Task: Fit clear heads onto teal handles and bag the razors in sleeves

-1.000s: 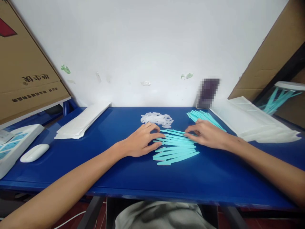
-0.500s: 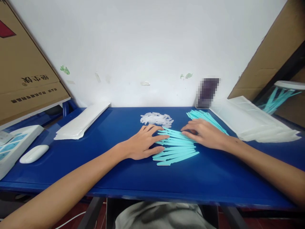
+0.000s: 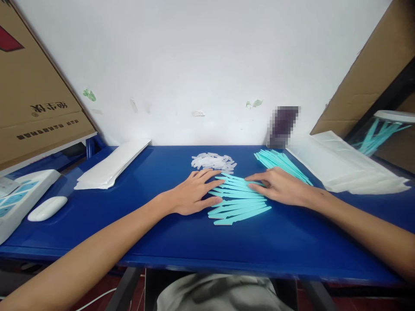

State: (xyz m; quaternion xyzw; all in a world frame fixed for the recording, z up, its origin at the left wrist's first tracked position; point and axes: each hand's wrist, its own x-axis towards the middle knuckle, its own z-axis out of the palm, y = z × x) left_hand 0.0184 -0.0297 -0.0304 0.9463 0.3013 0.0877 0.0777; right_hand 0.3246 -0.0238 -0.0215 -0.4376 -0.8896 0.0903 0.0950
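Note:
A fanned row of thin teal eyebrow razors (image 3: pixel 241 202) lies flat on the blue table. My left hand (image 3: pixel 193 193) is spread over their left ends, the fingertips resting on or just above several of them, with nothing gripped. At the upper right ends of the same row is my right hand (image 3: pixel 277 185), its forefinger and thumb a little apart and its other fingers curled under. Those two fingertips touch or hover just over the upper razors; which one I cannot tell. Just beyond the row sits a heap of small whitish translucent caps (image 3: pixel 214 161).
Behind my right hand lies a second pile of teal razors (image 3: pixel 279 162), beside white plastic bags (image 3: pixel 350 168). A clear tub (image 3: pixel 379 134) of razors stands far right. On the left are a white packet stack (image 3: pixel 112 166), a white mouse (image 3: pixel 48 209) and a power strip (image 3: pixel 24 196).
My right hand has shifted slightly, its forefinger and thumb now reaching further left over the razors' ends. My left fingers have drawn back a little to the left.

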